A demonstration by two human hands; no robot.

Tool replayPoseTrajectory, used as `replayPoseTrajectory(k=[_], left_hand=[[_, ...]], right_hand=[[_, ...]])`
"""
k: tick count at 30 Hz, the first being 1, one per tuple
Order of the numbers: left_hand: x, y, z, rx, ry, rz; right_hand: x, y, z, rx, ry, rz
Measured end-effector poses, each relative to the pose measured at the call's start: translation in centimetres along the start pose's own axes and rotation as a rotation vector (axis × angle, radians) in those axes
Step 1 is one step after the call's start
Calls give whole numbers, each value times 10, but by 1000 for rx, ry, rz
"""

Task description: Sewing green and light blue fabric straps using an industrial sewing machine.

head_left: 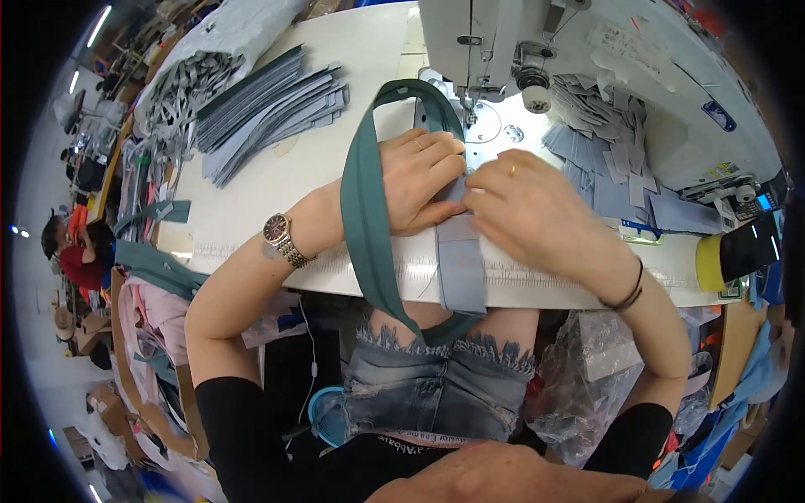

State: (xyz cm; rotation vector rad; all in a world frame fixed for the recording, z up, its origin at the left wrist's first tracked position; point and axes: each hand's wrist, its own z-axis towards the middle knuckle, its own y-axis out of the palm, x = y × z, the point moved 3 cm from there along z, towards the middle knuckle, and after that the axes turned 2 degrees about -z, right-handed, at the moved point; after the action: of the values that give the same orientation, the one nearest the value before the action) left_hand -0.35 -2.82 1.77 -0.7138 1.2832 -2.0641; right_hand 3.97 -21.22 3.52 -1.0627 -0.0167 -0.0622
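A dark green fabric band (366, 226) makes a tall loop around my left hand and hangs over the table's front edge. Within it, my left hand (423, 180) is closed, fingers bent and thumb tucked in, on a grey-blue fabric strip (460, 260). My right hand (532, 210), slightly smeared by motion, meets it from the right with curled fingers on the same strip. The strip runs toward me and drops over the table edge. Just beyond my fingertips are the needle and presser foot (471, 109) of a white sewing machine (671, 109). What lies under my fingers is hidden.
Stacked grey-blue fabric strips (272, 117) lie at the back left, beside a white bag (218, 42) of cut pieces. More cut pieces (599, 159) sit right of the needle. A measuring scale (545, 275) runs along the front edge. A phone (749, 247) stands at the right.
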Motion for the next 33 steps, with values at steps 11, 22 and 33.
replayPoseTrajectory(k=[11,22,33], left_hand=[[-47,16,11,50,-158,-143],[-31,7,4,70,-82,-140],[-34,10,6,167,29,67]], right_hand=[[38,27,-11,35,274,141],[38,26,-12,55,255,33],[43,25,-14,-187,440,115]])
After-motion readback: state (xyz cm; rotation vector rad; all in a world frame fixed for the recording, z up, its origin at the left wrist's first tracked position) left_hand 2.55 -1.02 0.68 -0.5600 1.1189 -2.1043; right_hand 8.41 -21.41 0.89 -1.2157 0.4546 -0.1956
